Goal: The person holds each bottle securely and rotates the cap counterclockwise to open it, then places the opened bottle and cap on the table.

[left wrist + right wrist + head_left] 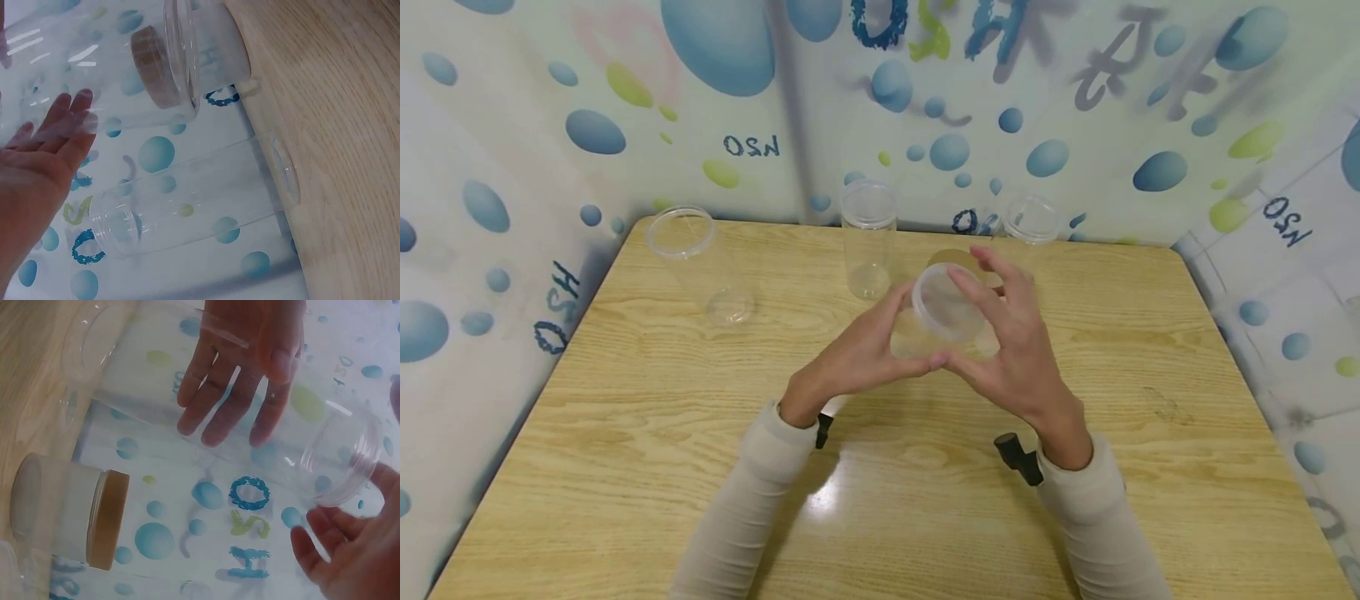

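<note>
Between my two hands is a tall clear plastic jar [951, 307], held up off the table with its round end toward the head camera. My left hand [868, 346] holds its side, fingers on the far wall and thumb on the near one. Near the jar's upper end, my right hand [1018, 350] grips the rim with thumb and fingers, as the right wrist view shows at the threaded clear rim [344, 469]. Both thumbs meet at the near side. Whether a lid covers that end, I cannot tell. Behind it stands a frosted jar [53, 503] with a brown lid [109, 519].
Along the table's [647, 458] back stand a wide-mouthed clear jar [681, 233] at the left, a slim clear jar [868, 242] in the middle and another clear jar [1032, 221] at the right. A patterned wall covering [820, 108] rises behind them.
</note>
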Tool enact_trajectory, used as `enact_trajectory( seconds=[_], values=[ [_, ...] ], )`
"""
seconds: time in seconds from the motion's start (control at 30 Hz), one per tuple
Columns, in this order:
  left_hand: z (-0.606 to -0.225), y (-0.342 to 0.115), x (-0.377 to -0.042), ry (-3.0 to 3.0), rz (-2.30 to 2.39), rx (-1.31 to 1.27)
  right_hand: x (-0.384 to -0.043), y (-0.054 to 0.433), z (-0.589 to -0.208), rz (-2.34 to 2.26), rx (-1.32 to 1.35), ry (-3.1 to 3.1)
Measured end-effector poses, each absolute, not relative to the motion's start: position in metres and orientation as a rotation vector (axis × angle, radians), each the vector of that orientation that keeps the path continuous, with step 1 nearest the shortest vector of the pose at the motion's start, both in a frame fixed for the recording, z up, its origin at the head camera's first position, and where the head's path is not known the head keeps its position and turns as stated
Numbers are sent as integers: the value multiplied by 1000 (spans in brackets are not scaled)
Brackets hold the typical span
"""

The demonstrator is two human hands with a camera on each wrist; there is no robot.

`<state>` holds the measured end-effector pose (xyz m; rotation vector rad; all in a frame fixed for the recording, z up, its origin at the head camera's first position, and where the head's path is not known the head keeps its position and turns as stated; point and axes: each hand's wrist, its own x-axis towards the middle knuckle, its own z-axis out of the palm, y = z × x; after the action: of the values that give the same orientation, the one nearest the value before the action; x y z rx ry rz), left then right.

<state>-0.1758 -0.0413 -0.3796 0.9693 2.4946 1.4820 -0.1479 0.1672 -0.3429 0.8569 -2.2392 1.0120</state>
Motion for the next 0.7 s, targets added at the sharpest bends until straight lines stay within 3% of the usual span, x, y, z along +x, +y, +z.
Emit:
enact_trajectory(
  seconds=[0.2,0.7],
  values=[
    [-381,-40,-177,2548,1483,974,-144,166,-340,761,712,-2264],
    [-382,-41,-178,2518,1501,1022,-142,166,-340,808,785,-2323]
  ],
)
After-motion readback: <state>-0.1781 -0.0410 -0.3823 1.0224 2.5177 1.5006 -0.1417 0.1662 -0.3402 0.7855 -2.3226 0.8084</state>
